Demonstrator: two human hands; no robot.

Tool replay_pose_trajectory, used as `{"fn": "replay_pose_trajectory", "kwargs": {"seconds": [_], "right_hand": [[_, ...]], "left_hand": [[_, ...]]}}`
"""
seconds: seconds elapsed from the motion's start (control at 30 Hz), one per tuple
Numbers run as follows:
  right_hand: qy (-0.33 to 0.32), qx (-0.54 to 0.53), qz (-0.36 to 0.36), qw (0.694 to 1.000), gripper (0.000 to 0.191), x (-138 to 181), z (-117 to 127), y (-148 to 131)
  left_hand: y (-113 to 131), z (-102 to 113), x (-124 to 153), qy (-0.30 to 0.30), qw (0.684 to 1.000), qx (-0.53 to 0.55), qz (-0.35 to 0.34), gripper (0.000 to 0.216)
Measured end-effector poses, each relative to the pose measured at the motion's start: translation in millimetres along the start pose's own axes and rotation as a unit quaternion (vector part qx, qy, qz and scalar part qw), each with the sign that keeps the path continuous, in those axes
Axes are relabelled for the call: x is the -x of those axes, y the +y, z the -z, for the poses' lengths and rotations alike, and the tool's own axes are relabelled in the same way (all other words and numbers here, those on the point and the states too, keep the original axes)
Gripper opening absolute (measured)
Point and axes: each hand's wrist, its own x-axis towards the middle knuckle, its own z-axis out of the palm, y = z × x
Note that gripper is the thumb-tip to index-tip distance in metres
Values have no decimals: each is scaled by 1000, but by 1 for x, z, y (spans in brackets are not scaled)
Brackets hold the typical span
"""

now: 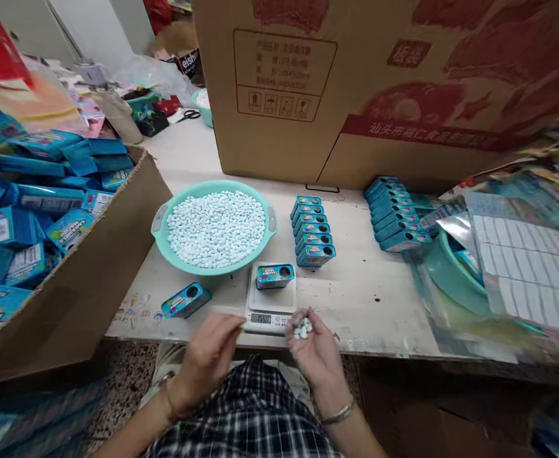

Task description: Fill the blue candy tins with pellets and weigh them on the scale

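My right hand (315, 348) is cupped near the table's front edge and holds a small heap of white candies (303, 329). My left hand (208, 356) hovers beside it with fingers loosely curled, its fingertips close to the white kitchen scale (270, 304). A small teal tin (275, 276) lies on the scale's platform. Another teal tin (186, 299) lies on the table left of the scale. Behind them stands a teal bowl (162, 222) full of white candies.
Two rows of teal tins stand on the table: one (313, 231) behind the scale, one (394, 214) further right. A large cardboard box (379, 89) fills the back. An open carton (117, 254) of blue packs sits left. Plastic sheets and a teal basin (455, 270) lie right.
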Motion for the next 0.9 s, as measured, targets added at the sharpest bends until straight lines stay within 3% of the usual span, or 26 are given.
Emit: {"fn": "replay_pose_trajectory", "kwargs": {"seconds": [0.1, 0.17, 0.27, 0.33, 0.43, 0.53, 0.63, 0.77, 0.9], "right_hand": [[-42, -16, -69, 997, 12, -6, -6, 24], [-60, -24, -80, 995, 8, -7, -9, 26], [-64, -30, -38, 997, 9, -4, -11, 3], [-49, -44, 19, 998, 13, 2, -7, -23], [-18, -67, 121, 990, 12, 11, 5, -63], [-2, -58, 204, 977, 10, 15, 17, -91], [5, -38, 231, 972, 9, 12, 19, -101], [36, -29, 223, 974, 19, 1, 2, -90], [60, -29, 185, 980, 23, -13, -22, -70]], "left_hand": [[26, -33, -33, -67, 992, -1, -111, 27], [34, -43, -52, -75, 988, -19, -137, 30], [27, -35, -77, -30, 991, -78, -105, 44], [14, -22, -93, 5, 988, -140, -62, 53], [-2, -4, -111, 11, 979, -203, -18, 62], [-7, 3, -117, -3, 975, -223, 3, 62], [-6, -1, -114, -54, 971, -233, 11, 61], [-7, -18, -106, -133, 960, -247, 6, 60], [-14, -34, -102, -153, 960, -236, -2, 38]]}}
